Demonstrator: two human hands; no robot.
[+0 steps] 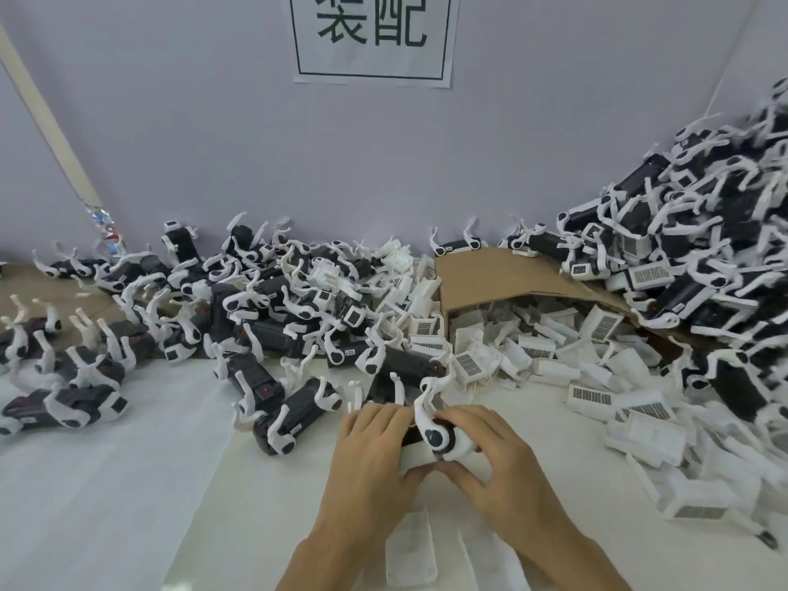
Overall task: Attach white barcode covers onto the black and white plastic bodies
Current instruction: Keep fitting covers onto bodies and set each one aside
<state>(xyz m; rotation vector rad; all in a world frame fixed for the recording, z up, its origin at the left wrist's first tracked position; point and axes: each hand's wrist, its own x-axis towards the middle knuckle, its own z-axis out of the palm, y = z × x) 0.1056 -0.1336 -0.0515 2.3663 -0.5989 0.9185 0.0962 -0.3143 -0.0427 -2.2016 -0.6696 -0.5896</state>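
Note:
A black and white plastic body [437, 437] with white legs sticking up is held between both hands at the table's near middle. My left hand [375, 454] wraps its left end, where a white cover [415, 455] shows under the fingers. My right hand [490, 454] grips its right end over the round black-and-white joint. Loose white barcode covers [588, 396] lie to the right. More plastic bodies [294, 413] lie just left of my hands.
A big heap of bodies [703, 258] rises at the right over a cardboard box [494, 270] spilling covers. Another spread of bodies [192, 300] fills the left and back. Two white covers [411, 552] lie near the front edge. A wall with a printed sign [371, 36] stands behind.

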